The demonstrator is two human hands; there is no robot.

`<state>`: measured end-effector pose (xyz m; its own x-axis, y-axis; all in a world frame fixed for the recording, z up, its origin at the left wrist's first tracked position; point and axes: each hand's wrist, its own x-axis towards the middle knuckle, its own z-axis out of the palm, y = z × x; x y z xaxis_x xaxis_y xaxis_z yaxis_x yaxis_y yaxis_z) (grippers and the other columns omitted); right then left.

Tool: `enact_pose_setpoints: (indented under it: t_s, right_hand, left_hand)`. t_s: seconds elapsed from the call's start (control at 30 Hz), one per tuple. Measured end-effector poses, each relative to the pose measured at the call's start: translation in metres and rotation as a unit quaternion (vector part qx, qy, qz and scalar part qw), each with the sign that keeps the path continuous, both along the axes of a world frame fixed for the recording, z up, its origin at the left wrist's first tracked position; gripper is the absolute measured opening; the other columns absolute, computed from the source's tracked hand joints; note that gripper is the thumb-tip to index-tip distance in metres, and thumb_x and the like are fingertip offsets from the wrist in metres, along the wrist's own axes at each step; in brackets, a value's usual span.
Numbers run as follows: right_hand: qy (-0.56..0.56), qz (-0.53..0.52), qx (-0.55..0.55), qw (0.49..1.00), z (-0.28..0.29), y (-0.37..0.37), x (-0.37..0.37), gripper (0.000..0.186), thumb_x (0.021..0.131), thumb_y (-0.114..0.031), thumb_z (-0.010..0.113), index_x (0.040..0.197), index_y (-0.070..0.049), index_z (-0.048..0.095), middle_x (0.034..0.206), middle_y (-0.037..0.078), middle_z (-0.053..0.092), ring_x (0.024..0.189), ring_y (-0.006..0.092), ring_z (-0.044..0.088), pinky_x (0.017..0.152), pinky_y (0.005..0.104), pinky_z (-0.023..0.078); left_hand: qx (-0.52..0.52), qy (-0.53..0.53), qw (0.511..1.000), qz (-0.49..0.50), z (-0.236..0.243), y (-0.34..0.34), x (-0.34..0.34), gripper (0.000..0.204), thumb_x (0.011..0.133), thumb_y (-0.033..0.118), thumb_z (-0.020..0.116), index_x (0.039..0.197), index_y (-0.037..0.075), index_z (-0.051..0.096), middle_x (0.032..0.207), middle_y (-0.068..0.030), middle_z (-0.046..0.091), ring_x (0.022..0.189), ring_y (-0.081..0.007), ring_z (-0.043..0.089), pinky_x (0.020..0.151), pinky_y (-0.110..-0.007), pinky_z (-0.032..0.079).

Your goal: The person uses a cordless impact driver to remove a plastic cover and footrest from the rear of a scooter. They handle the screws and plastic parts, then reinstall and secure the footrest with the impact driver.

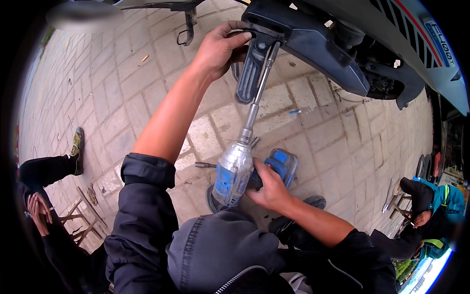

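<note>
My right hand [269,187] is closed round the handle of an impact wrench [232,171] with a silver nose and scuffed blue body. Its blue-topped battery [283,164] shows beyond my fingers. A long metal extension bar [253,112] runs up from the nose, its tip against the underside of a vehicle's dark frame part [318,49]. My left hand [220,49] grips the upper end of a ribbed black footrest [248,73] between thumb and fingers, just left of that tip. A round bolt head shows on the footrest's bracket. My left fingertips are partly hidden behind it.
The grey vehicle body [431,54] overhangs at upper right. A metal stand [188,29] reaches down at the top. A small blue item [295,111] lies on the paving [147,78]. Seated people are at far left [41,210] and far right [426,210].
</note>
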<state>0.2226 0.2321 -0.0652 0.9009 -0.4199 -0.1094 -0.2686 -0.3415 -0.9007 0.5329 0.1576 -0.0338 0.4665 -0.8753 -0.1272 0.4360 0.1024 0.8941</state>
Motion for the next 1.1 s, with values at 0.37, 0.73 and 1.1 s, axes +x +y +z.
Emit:
enact_pose_setpoints:
  t_s: [0.37,0.73,1.1]
  right_hand:
    - [0.007,-0.034,-0.003,0.999,-0.004,0.000,0.018,0.080,0.065,-0.009,0.076,0.135,0.001,0.038,0.113,0.024,0.058,0.104,0.0389,0.057,0.088,0.0404,0.046]
    - [0.014,-0.051,0.017,0.998,0.000,0.000,0.025,0.078,0.067,-0.010,0.076,0.134,-0.001,0.039,0.115,0.024,0.056,0.106,0.0391,0.056,0.091,0.0404,0.045]
    - [-0.034,-0.122,0.071,0.989,0.003,0.029,0.051,0.073,0.067,-0.010,0.078,0.130,0.002,0.042,0.113,0.022,0.059,0.107,0.0356,0.059,0.091,0.0379,0.046]
  left_hand:
    - [-0.032,0.024,0.998,0.053,-0.010,-0.018,0.003,0.029,0.089,0.006,0.062,0.116,0.000,0.055,0.097,-0.0085,0.064,0.080,-0.0149,0.064,0.061,-0.026,0.052]
    - [-0.004,-0.026,0.996,0.090,0.002,-0.020,0.000,0.028,0.089,0.005,0.061,0.115,-0.004,0.056,0.095,-0.0109,0.065,0.075,-0.0140,0.065,0.059,-0.024,0.052]
    - [0.006,-0.090,0.987,0.133,0.004,-0.020,-0.003,0.025,0.088,0.005,0.063,0.111,-0.003,0.059,0.094,-0.0092,0.066,0.073,-0.0134,0.064,0.060,-0.026,0.052]
